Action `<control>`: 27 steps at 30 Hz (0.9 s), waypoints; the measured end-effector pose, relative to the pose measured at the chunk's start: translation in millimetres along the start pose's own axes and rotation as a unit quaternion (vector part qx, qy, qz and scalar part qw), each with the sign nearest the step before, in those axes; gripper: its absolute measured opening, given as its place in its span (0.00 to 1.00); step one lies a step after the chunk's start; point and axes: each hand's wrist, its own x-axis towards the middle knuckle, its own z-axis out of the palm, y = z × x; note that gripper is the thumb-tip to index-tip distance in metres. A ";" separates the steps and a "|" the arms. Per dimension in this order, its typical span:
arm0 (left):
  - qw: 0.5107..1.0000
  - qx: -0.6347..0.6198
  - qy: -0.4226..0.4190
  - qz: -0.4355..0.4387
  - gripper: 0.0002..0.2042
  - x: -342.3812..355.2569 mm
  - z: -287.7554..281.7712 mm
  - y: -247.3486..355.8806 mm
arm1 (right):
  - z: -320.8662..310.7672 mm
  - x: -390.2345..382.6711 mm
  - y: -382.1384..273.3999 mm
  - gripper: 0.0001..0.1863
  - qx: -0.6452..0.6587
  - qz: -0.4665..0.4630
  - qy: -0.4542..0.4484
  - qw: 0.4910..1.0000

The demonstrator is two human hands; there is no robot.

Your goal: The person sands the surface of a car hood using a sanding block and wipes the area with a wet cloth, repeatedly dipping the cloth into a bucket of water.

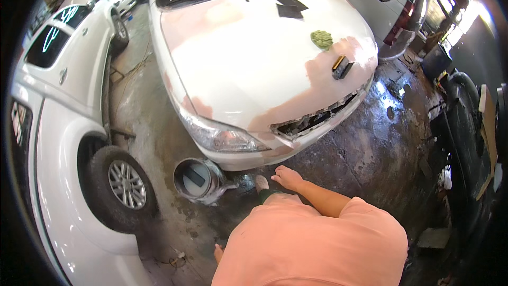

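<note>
My right hand hangs in front of the car's bumper, with its fingers loosely bent and nothing in them. Low at my left side, my left hand shows only in part past my orange shirt; its visible fingers look apart and seem to hold nothing. Ahead stands a white car with pinkish filler patches on its hood. A crumpled green cloth, a dark sanding block with a yellow-orange part, and dark sheets like sandpaper lie on the hood. Below the headlight, a bucket contains cloudy liquid and a dark flat piece.
A white vehicle with a large wheel stands close on my left. Beyond the hood's right side is a silver vehicle. Dark body panels lean along the right. The concrete floor is wet and stained.
</note>
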 end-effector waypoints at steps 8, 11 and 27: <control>0.985 0.170 -0.024 -0.009 0.12 1.3 24.3 49.2 | -105.5 80.5 -13.4 0.18 0.190 -0.001 0.275 0.942; 0.975 0.218 -0.045 -0.005 0.13 13.1 37.4 65.0 | -142.9 100.2 3.1 0.20 0.211 0.029 0.366 0.906; 0.964 0.238 -0.121 0.021 0.09 50.0 125.0 134.4 | -365.9 105.9 213.4 0.34 0.323 0.221 0.559 0.731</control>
